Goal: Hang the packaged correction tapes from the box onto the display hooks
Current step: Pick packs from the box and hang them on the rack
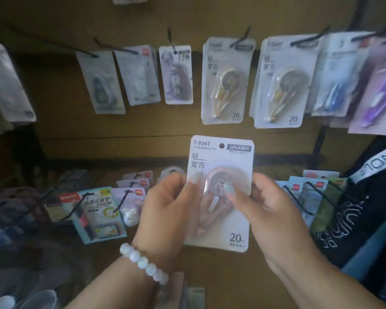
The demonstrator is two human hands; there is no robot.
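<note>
I hold a stack of packaged correction tapes (223,157) upright in front of the display, white cards marked T-9267 with a punched hole at the top. My left hand (167,206) grips the left edge, thumb on the front. My right hand (270,204) grips the right edge, with its thumb on the clear blister. Directly above hang two stacks of the same kind of pack (226,81) (283,83) on black display hooks (241,37) (308,37). The box is not in view.
More stationery packs hang on hooks across the brown board: grey and lilac ones (178,74) at upper left, purple pens (374,90) at upper right. A lower row of hooks holds blue and lilac packs (98,212) either side of my hands. Dark printed fabric (366,197) is at right.
</note>
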